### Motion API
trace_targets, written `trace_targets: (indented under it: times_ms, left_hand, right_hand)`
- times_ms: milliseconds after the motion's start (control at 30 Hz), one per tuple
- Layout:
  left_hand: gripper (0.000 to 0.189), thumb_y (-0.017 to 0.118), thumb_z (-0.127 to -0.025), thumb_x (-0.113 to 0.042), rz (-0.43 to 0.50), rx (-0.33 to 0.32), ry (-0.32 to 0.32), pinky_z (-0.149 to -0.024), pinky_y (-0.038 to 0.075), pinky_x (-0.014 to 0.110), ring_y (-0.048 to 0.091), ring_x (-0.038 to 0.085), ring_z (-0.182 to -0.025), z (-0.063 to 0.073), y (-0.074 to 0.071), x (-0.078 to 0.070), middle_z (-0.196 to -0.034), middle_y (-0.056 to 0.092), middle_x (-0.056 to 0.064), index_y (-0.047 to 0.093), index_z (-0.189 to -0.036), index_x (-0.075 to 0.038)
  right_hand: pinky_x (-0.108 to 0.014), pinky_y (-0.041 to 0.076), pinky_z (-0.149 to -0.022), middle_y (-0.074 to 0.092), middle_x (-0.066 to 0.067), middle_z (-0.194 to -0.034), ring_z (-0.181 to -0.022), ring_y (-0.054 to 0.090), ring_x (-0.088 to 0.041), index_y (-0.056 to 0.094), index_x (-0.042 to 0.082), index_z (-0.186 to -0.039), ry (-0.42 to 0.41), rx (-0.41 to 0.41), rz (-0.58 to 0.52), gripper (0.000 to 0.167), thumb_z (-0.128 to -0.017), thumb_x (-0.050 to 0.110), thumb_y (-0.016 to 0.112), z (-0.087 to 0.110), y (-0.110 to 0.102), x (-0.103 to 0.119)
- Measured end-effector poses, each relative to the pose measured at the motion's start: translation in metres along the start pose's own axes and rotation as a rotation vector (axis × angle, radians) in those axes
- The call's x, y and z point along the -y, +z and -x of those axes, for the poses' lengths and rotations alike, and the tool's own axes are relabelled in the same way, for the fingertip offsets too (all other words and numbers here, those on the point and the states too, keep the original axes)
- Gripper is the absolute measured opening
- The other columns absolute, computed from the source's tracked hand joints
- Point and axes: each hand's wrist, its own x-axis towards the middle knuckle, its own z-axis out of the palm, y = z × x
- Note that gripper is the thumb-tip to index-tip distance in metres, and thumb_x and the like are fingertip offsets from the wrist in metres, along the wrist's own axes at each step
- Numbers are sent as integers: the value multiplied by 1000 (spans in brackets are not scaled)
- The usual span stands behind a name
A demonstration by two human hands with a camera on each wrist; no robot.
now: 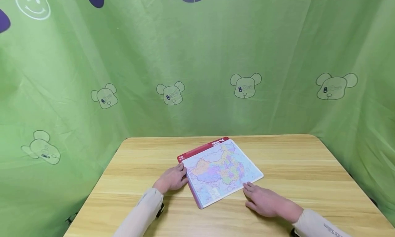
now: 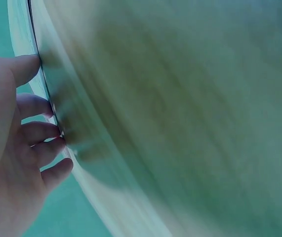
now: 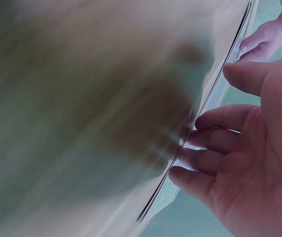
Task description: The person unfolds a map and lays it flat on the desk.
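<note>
A thin rectangular map board (image 1: 220,172) lies turned at an angle on the wooden table. It shows a many-coloured map of China with a red band along its far edge. My left hand (image 1: 172,178) is at the board's left edge, its fingertips touching it. At the near right edge, the fingers of my right hand (image 1: 262,200) touch the board near its corner. In the right wrist view the board is seen nearly edge-on as a thin line (image 3: 210,98), with the fingertips of the right hand (image 3: 259,148) against it. Both hands have relaxed, slightly bent fingers.
The light wooden table (image 1: 296,168) has rounded far corners. A green curtain (image 1: 197,110) printed with bear heads hangs behind it and along both sides.
</note>
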Motion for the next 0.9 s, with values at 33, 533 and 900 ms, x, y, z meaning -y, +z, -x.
trace_targets:
  times_ms: [33,533,900]
  left_hand:
    - [61,43,-98,-44,-3,-1,0,-110,28,41,31,32,-136,1,0,-1,-147,35,21,42,-140,1]
    - [58,44,-98,-45,-38,-40,-1,-107,34,41,37,31,-133,5,3,-9,-142,42,20,50,-136,-2]
    - [55,46,-97,-47,-66,-64,-11,-104,38,41,42,30,-129,8,4,-16,-137,48,16,53,-133,-6]
  right_hand:
    - [-55,31,-105,39,-30,-140,-129,36,-45,47,-13,-131,4,0,-2,55,-96,29,53,0,0,-1]
    - [-56,29,-106,38,-33,-139,-129,34,-47,46,-16,-129,47,0,-4,57,-95,30,54,-7,-3,-8]
    - [-56,28,-106,37,-33,-139,-130,33,-47,46,-15,-130,84,10,1,58,-95,31,54,-11,-2,-14]
